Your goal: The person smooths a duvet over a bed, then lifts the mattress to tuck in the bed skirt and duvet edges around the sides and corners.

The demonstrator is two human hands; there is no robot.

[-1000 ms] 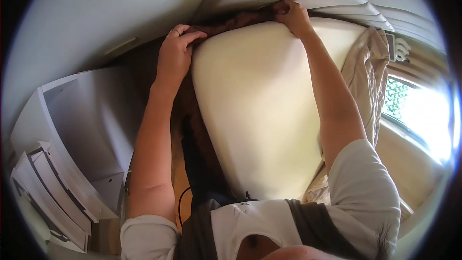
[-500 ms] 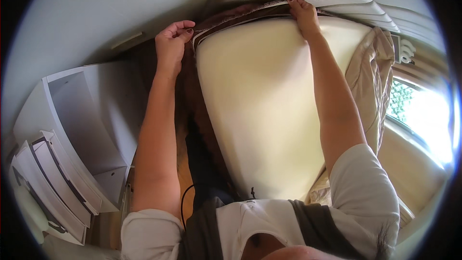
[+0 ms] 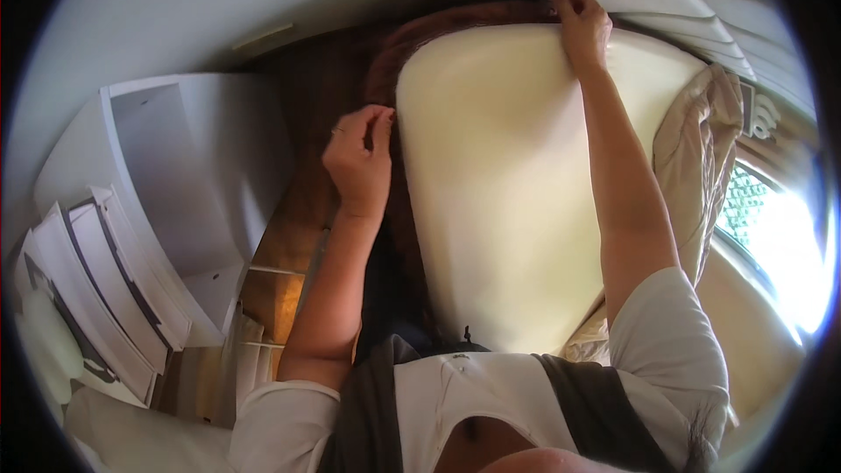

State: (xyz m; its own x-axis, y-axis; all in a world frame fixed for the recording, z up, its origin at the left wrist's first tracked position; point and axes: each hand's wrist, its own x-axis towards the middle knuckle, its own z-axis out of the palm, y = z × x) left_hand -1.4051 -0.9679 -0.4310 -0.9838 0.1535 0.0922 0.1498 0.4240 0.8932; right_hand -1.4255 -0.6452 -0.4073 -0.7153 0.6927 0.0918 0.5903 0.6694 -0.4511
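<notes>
A cream mattress (image 3: 499, 175) lies in front of me, with dark brown fabric (image 3: 420, 35) running along its far and left edges. At the mattress's left side, my left hand (image 3: 361, 158) is closed in a pinch, thumb and fingertips meeting at the brown fabric. What exactly lies between those fingertips is small and partly hidden. My right hand (image 3: 583, 26) reaches over the far edge, its fingers pinched on the brown fabric beside the pale curtain. A beige crumpled cover (image 3: 696, 131) hangs along the mattress's right side.
To the left stands a white open cabinet (image 3: 188, 184), with stacked white panels or drawers (image 3: 105, 280) in front of it. A pleated pale curtain (image 3: 653, 0) falls behind the far edge. At the right is a bright window (image 3: 775, 228).
My left hand has come from the far left corner nearer to me along the left side. My right hand has shifted slightly right and farther away. The pale-trimmed fabric edge has dropped behind the mattress.
</notes>
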